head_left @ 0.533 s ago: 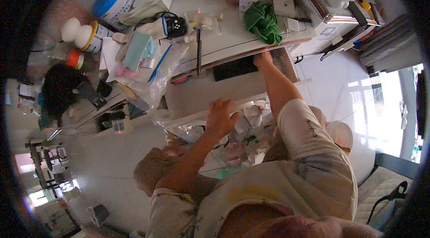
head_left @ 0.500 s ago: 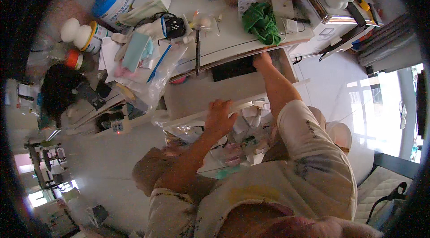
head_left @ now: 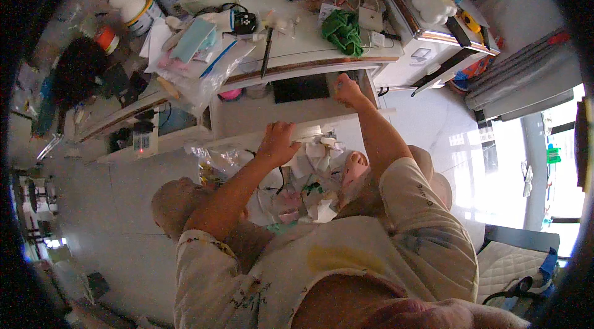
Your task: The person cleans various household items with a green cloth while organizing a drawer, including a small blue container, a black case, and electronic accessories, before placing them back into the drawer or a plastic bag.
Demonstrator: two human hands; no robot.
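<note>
The person's left hand is resting across the front edge of a pale, shallow, open drawer, fingers spread and uncurled, probably steadying the front. The right hand is reaching over the drawer's right end with its fingers curling inward; whether they are gripping anything small cannot be told.

The drawer is sticking out from beneath the white, brown-edged bench, its open top exposing the contents to both hands. Its long axis is running left to right, rising slightly rightward, and its front is facing the person. Inside, just left of the right hand, a flat black rectangular object is lying with its long axis along the drawer's, while a rounded pink object is sitting near the left end. On the bench, a bunched green cloth is lying beyond the right hand, and a slim black stick is pointing toward the drawer, its near end overhanging the edge.
</note>
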